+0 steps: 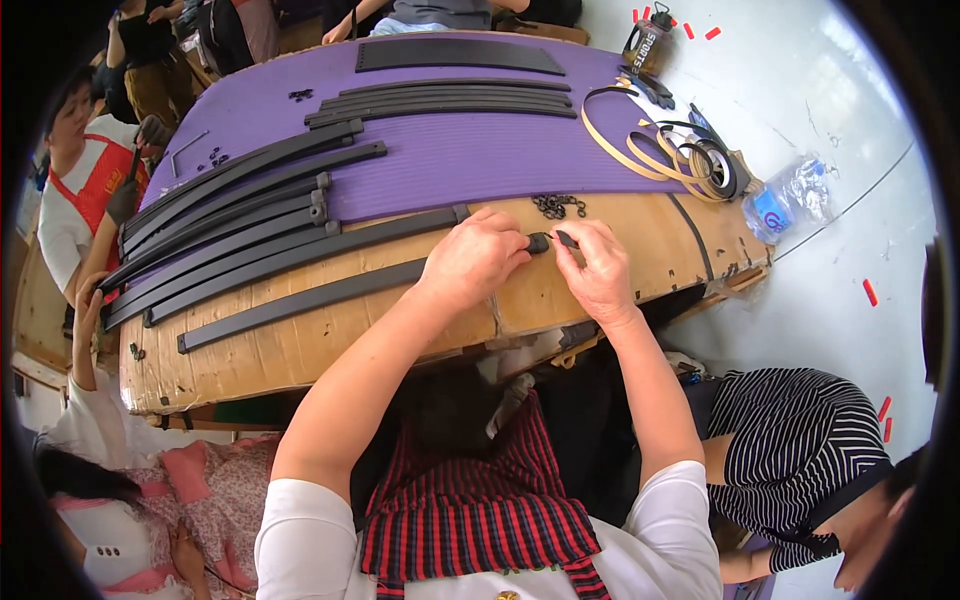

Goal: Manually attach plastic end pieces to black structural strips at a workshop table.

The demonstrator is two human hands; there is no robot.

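A long black flat bar (310, 307) lies slantwise along the near side of the cardboard-topped table. My left hand (478, 255) is closed round the bar close to its right end, where a dark rounded tip (538, 243) pokes out past the fingers. Just right of that tip, my right hand (598, 270) pinches a small black piece (566, 240) between thumb and fingers. Its exact kind is too small to make out. Beyond both hands sits a little heap of small black rings or clips (558, 206). Another black bar (400, 228) lies just behind my left hand.
Several more black bars (250, 200) lie at left, others (440, 97) farther back beside a black panel (460, 55) on the purple mat (470, 160). Tape rolls (715, 168), a plastic bottle (790, 200) and a dark jug (648, 40) are at right. Co-workers surround the table; one hand (88, 300) touches bars.
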